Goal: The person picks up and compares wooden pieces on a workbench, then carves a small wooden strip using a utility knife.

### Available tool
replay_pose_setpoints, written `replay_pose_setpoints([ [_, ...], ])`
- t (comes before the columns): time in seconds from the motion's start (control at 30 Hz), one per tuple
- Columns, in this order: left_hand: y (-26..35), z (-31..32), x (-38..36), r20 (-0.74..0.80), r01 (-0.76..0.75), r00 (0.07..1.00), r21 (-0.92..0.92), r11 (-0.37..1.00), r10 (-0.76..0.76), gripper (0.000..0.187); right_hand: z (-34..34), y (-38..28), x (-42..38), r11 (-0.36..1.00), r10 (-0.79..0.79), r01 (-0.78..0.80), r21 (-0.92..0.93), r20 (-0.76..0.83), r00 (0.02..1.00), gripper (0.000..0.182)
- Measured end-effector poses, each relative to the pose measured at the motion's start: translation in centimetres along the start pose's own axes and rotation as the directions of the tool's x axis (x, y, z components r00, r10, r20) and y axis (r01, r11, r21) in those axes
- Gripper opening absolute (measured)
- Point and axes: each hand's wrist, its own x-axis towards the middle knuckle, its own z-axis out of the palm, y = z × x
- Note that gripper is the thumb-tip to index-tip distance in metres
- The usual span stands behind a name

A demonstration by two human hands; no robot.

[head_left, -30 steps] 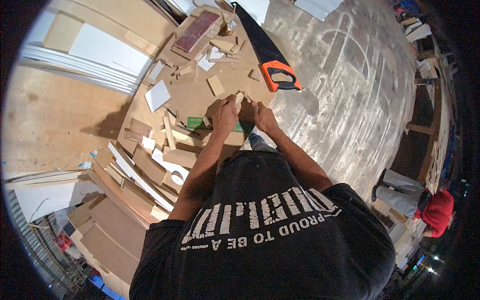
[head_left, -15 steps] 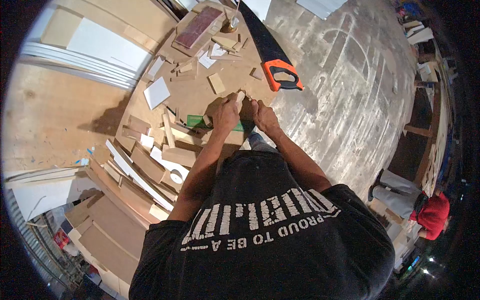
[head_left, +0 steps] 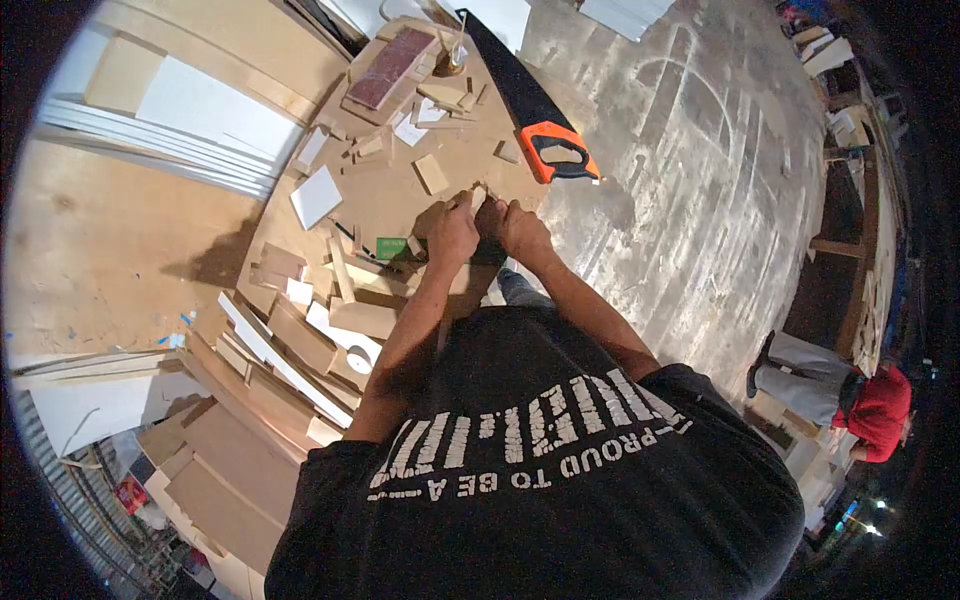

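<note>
My left hand (head_left: 452, 232) is closed around a small pale wood piece (head_left: 478, 197), whose end sticks out past the thumb and fingers. Close beside it, my right hand (head_left: 522, 234) has its fingers pinched together near that piece. What the right fingers hold is too small to make out. Both hands are over the near edge of a brown workbench (head_left: 385, 205). Ahead of them lies a rectangular wood block (head_left: 431, 174). To the right rests a handsaw (head_left: 556, 150) with an orange and black handle. A green box (head_left: 392, 248) lies left of my left hand, partly hidden.
Wood offcuts (head_left: 362, 318) crowd the bench at left, beside a white square piece (head_left: 316, 198). A dark red-topped block (head_left: 394, 68) and a small jar (head_left: 450, 64) stand at the far end. A person in red (head_left: 875, 415) is at the right, beyond the concrete floor (head_left: 690, 200).
The view has shifted slightly. My hands stay close together at the wood piece, with the right fingers drawn a little nearer to it.
</note>
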Motion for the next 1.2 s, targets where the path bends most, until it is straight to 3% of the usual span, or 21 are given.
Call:
replay_pose_setpoints([
  [0.17,-0.8,0.8,-0.4,-0.090,-0.078,0.993,0.006,0.997,0.079,0.035,1.4,0.9,1.0,1.000,0.013,-0.013,0.001,-0.017,1.000,0.056],
  [0.2,-0.1,0.0,-0.7,-0.098,-0.077,0.993,-0.073,0.994,0.070,0.031,0.6,0.7,0.9,1.000,0.026,-0.026,0.006,-0.008,1.000,0.056],
  [0.3,-2.0,1.9,0.3,-0.161,-0.143,0.978,-0.037,0.989,0.136,0.044,-0.9,0.9,0.2,0.979,-0.176,0.174,-0.109,-0.009,0.984,0.055],
  [0.37,-4.2,3.2,1.1,-0.110,-0.126,0.988,-0.204,0.971,0.105,0.041,-0.3,3.6,2.2,0.933,-0.355,0.354,-0.060,-0.008,0.935,0.056],
  [0.43,-5.7,3.7,1.4,-0.068,-0.099,0.994,-0.333,0.938,0.081,0.039,0.0,5.2,2.8,0.932,-0.287,0.283,0.224,-0.019,0.958,0.059],
  [0.47,-6.3,3.7,1.5,-0.050,-0.087,0.996,-0.378,0.922,0.074,0.038,0.5,5.8,2.7,0.877,-0.126,0.103,0.469,0.018,0.992,0.060],
  [0.5,-6.5,3.3,1.6,-0.030,-0.075,0.997,-0.423,0.903,0.069,0.037,0.7,6.1,2.2,0.734,0.025,-0.084,0.674,0.096,0.995,0.062],
  [0.6,-6.8,2.3,1.5,0.162,0.126,0.986,-0.524,0.842,-0.046,0.035,0.9,6.2,0.5,0.643,-0.026,-0.059,0.764,0.099,0.995,0.058],
  [0.63,-6.3,1.4,1.1,0.143,0.110,0.989,-0.545,0.831,-0.038,0.035,0.6,5.8,-0.5,0.592,-0.030,-0.079,0.802,0.120,0.992,0.057],
  [0.77,-6.3,0.6,0.7,0.023,0.001,1.000,-0.613,0.790,0.016,0.035,1.4,4.8,-1.8,0.613,-0.102,-0.009,0.790,0.091,0.991,0.049],
  [0.9,-6.6,0.8,0.6,-0.111,-0.096,0.993,-0.606,0.789,0.035,0.035,2.5,5.0,-0.8,0.668,-0.128,0.011,0.744,0.101,0.987,0.059],
  [1.0,-6.8,1.3,0.6,-0.112,-0.080,0.994,-0.625,0.776,0.011,0.035,2.2,4.4,-1.1,0.668,-0.162,0.100,0.738,0.013,0.987,0.059],
  [1.1,-6.9,2.4,0.6,-0.202,-0.135,0.979,-0.544,0.828,0.026,0.036,1.7,3.8,-1.2,0.714,-0.103,0.032,0.699,0.059,0.993,0.058],
  [1.2,-6.2,2.3,-0.2,-0.222,-0.131,0.974,-0.388,0.912,0.045,0.037,3.6,4.4,-0.2,0.755,-0.197,0.226,0.615,-0.115,0.974,0.053],
])
